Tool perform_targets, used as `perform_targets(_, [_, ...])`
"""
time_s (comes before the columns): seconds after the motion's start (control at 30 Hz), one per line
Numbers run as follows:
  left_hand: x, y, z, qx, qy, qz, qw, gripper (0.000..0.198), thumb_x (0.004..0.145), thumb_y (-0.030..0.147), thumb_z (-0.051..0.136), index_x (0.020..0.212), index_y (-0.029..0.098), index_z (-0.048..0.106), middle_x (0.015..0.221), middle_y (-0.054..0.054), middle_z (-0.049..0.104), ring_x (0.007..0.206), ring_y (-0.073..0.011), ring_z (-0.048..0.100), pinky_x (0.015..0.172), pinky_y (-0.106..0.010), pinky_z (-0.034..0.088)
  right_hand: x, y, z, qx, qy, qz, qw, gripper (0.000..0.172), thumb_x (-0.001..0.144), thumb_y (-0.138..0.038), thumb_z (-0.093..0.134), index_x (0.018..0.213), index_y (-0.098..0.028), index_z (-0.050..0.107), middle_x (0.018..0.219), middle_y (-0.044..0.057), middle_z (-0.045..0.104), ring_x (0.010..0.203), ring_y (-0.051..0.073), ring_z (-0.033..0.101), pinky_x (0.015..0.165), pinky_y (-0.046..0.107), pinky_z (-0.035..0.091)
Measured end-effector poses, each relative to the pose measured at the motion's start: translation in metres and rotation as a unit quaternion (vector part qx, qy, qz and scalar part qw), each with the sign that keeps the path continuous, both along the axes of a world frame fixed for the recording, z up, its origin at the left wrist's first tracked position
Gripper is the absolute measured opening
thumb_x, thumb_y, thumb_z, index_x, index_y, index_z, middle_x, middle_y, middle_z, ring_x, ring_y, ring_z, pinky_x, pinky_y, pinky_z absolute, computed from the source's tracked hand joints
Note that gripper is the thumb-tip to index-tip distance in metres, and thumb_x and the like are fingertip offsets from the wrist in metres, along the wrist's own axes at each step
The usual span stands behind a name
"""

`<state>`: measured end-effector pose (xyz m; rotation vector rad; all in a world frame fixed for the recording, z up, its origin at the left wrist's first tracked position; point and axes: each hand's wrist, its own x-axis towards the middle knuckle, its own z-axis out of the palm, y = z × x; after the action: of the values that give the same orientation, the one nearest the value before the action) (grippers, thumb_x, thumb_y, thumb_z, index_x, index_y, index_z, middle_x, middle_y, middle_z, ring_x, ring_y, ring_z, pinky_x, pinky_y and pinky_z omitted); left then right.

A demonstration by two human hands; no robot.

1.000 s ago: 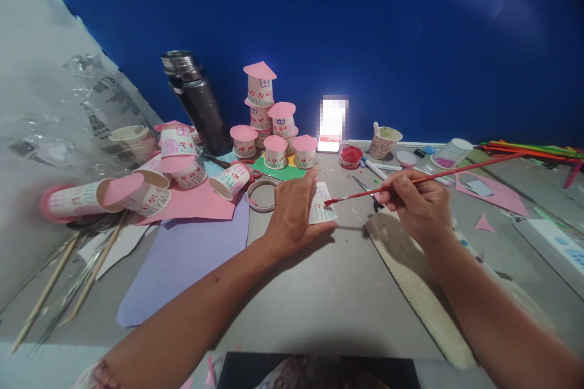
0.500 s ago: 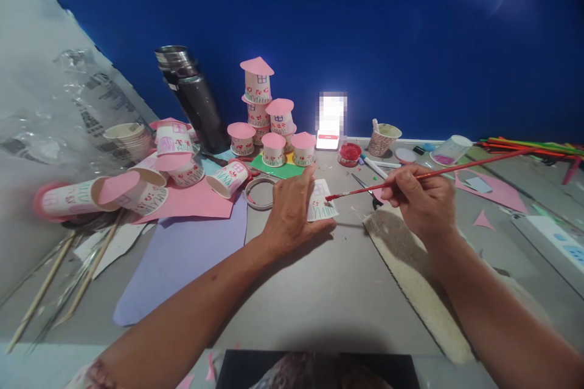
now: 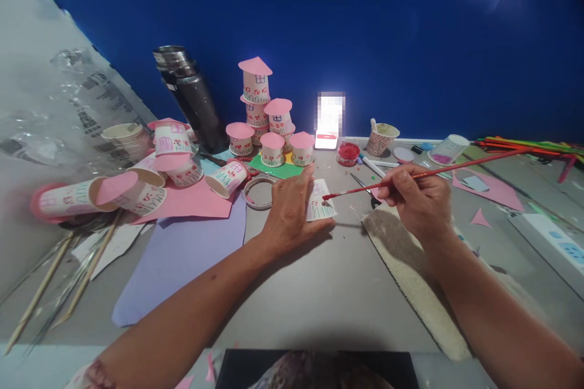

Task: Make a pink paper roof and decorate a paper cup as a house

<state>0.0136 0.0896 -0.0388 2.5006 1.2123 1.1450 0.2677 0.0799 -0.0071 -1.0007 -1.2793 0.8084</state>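
Observation:
My left hand [image 3: 292, 213] is wrapped round a white paper cup [image 3: 322, 203] that lies on its side on the table. A purple window, red dabs and green grass strokes show on the cup's wall; my fingers hide the rest. Between the thumb and fingers of my right hand [image 3: 417, 200] is a long red paintbrush [image 3: 460, 165]. The brush's red-loaded tip is at the cup's surface, among the red dabs. Behind the cup stands an open pot of red paint [image 3: 348, 154].
Pink-roofed paper cups [image 3: 255, 85] are stacked at the back, beside a dark thermos [image 3: 194, 103]. More decorated cups lie left. A tape roll [image 3: 260, 203], scissors [image 3: 365, 185], a lit phone [image 3: 328, 121], a beige cloth [image 3: 410, 273] and a power strip [image 3: 554, 243] surround my hands.
The brush tip has shifted slightly left over the cup's wall, and my right hand has moved a little left with it. My left hand keeps its hold on the cup.

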Motion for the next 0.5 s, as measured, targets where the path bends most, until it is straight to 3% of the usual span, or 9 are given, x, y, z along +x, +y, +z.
perform_targets(0.5, [0.0003,-0.0005,0.0,0.001,-0.008,-0.001,1.0,0.125,0.073,0.037,0.092,0.167,0.029,0.009,0.132,-0.013,0.065,0.121,-0.0373,0.058,0.107,-0.054,0.04,0.0042,0.0017,0.0001,0.0,-0.014,-0.013,1.0,0.035,0.094,-0.053,0.075,0.081,-0.021,0.076,0.063,0.001,0.071,0.053,0.012,0.062,0.047,0.023,0.045])
